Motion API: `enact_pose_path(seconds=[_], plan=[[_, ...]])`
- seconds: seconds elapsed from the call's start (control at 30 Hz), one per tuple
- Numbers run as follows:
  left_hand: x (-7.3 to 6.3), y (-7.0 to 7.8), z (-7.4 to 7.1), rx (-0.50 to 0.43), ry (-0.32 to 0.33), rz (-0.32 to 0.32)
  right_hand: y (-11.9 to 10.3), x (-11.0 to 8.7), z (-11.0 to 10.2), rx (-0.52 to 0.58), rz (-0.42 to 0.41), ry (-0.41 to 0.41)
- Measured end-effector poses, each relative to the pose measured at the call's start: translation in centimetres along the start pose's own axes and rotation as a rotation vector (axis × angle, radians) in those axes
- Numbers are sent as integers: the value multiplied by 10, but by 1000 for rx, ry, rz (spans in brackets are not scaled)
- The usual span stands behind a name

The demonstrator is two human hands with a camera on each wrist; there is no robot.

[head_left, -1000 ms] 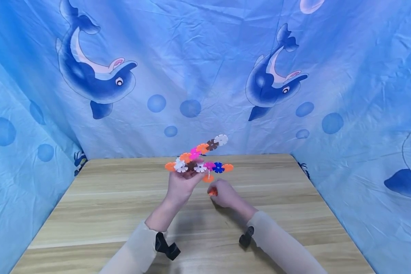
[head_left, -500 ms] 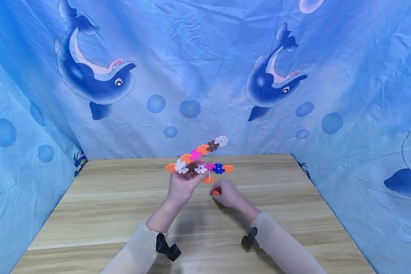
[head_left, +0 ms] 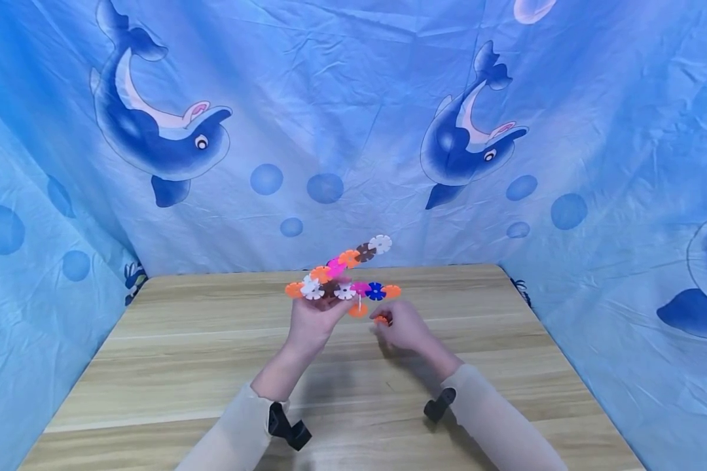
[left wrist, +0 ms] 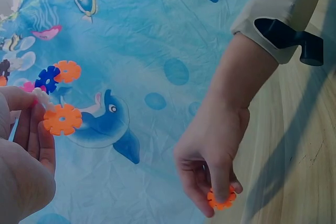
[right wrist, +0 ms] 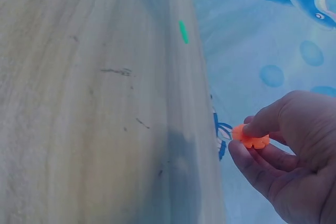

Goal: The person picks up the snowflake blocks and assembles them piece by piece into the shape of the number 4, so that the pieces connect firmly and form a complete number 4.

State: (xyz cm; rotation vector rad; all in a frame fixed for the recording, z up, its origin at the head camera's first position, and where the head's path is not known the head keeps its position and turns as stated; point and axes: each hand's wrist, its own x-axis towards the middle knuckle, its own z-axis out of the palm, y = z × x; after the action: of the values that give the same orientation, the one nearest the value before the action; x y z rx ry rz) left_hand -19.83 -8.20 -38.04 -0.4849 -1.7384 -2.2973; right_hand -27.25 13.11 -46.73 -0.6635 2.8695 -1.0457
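My left hand [head_left: 315, 320] grips a model of interlocking snowflake discs, raised above the table. One row runs sideways in white, brown, pink, with a blue disc [head_left: 375, 291] and an orange end disc [head_left: 392, 291]. A second branch slants up to a white disc [head_left: 380, 244]. Below the row hangs another orange disc [left wrist: 63, 119], joined through a white one seen nearly edge-on. Just right of it, my right hand [head_left: 405, 326] pinches a loose orange snowflake disc [right wrist: 252, 137] between thumb and fingers, apart from the model. My left palm hides part of the row.
The wooden table [head_left: 200, 366] extends under both hands. Around it hangs a blue curtain [head_left: 353, 118] printed with dolphins and bubbles, close behind the far edge. Black wrist mounts [head_left: 289, 426] sit on both sleeves. A green mark [right wrist: 184, 32] shows near the table's edge.
My right hand has shifted right and slightly away from me, carrying the orange snowflake disc. The left hand and the model stay almost still.
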Motion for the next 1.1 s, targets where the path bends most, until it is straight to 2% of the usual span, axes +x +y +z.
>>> enact_pose_path(seconds=[0.33,0.73,0.9,1.1], plan=[[-1,-2,-1,14,1,-4,-6,-4,-11,-11,-35,55],[-3,-3,-1,5,0,11,-28,-10,-32,66,21,100],[-4,-3,-1,10,0,9,-41,-13,-44,98,-3,128],[-4,-2,-1,46,2,-13,-51,-13,-62,131,-44,202]])
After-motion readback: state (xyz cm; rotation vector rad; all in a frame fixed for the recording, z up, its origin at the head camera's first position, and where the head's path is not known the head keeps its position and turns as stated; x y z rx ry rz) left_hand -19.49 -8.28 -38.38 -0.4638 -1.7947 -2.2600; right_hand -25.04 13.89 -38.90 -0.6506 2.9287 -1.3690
